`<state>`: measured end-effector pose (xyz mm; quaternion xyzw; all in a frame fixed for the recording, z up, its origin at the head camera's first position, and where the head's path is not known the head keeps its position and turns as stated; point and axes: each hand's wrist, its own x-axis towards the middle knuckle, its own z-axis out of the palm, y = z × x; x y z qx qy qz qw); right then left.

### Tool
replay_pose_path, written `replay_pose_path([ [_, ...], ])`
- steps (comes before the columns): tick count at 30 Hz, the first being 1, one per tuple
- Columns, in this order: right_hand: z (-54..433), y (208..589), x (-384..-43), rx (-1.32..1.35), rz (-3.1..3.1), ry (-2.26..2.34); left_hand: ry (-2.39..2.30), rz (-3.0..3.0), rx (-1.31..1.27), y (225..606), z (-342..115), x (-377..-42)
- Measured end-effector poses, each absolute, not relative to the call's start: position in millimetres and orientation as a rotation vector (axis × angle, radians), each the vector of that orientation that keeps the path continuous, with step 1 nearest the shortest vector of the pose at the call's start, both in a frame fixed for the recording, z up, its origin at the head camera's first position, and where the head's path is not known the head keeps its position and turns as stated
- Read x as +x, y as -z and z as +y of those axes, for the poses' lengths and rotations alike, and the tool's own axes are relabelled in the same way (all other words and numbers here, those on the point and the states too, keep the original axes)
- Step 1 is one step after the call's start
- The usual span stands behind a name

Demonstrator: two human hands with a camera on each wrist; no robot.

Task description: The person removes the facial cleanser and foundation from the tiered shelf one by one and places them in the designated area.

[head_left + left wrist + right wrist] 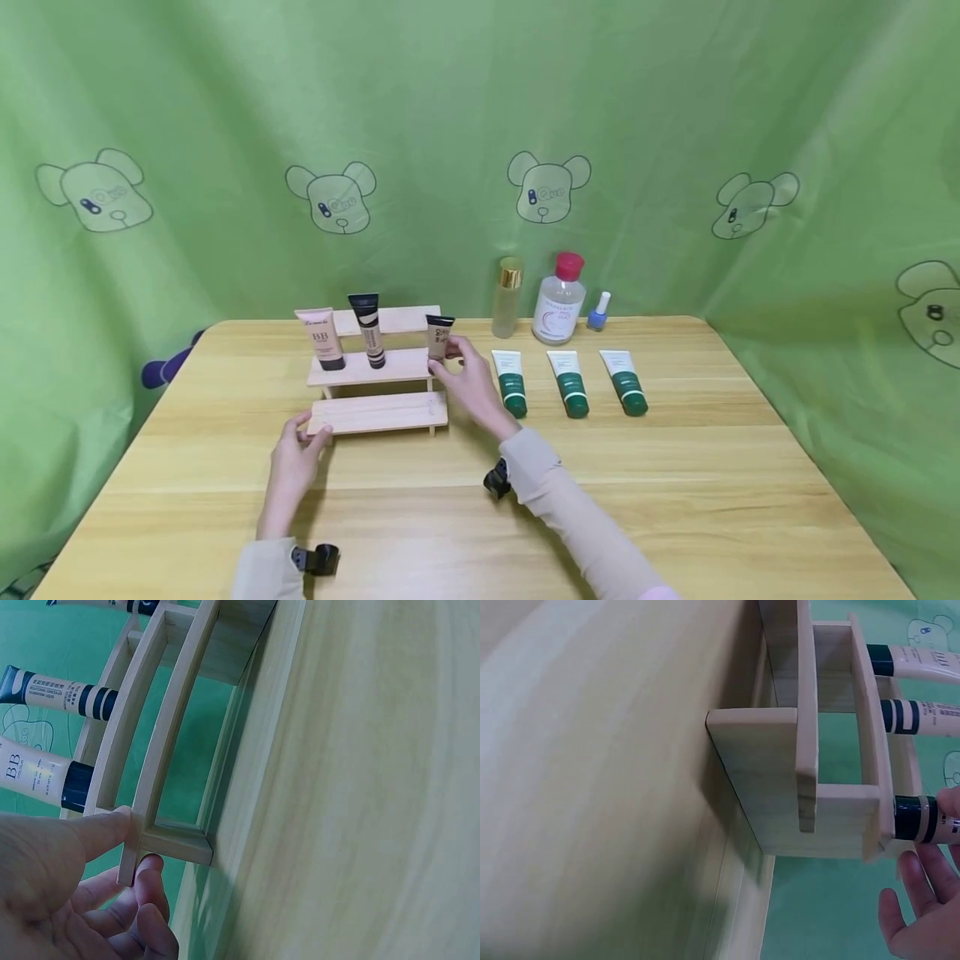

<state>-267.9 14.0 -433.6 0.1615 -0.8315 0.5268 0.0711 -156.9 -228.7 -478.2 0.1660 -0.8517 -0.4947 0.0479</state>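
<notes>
A three-step wooden display rack [378,412] stands on the table. My left hand [295,458] pinches the left end of its lowest step, thumb on top and fingers beneath, as the left wrist view shows. With my right hand [474,387] I hold a small beige cosmetic tube [439,332] upright, cap down, at the right end of the middle step. In the right wrist view its dark cap [908,817] meets the step's edge. On that same step stand a pink BB cream tube [321,337] at the left and a black-and-beige tube [370,329] near the middle.
Three green-and-white tubes [572,387] lie in a row right of the rack. Behind them stand a gold-capped bottle [507,300], a clear bottle with a red cap [559,304] and a blue nail polish bottle [597,317]. A green curtain [450,100] hangs behind the table.
</notes>
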Motion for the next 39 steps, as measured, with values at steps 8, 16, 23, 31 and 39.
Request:
replay_pose_path([
  [8, 34, 431, -257, 0.435, -2.463, -1.569, 1.501, -2.612, 0.515, 477, -229, -157],
  [16, 58, 439, -250, 0.398, -2.447, -1.590, 1.495, -2.601, 0.509, 476, -229, -157],
  [23, 79, 440, -242, 0.312, -2.479, -1.610, 1.491, -2.604, 0.512, 476, -229, -157],
  [31, 107, 438, -229, 0.178, -2.508, -1.648, 1.502, -2.600, 0.526, 475, -228, -158],
  [39, 146, 438, -215, 0.085, -2.557, -1.651, 1.510, -2.602, 0.533, 478, -228, -158],
])
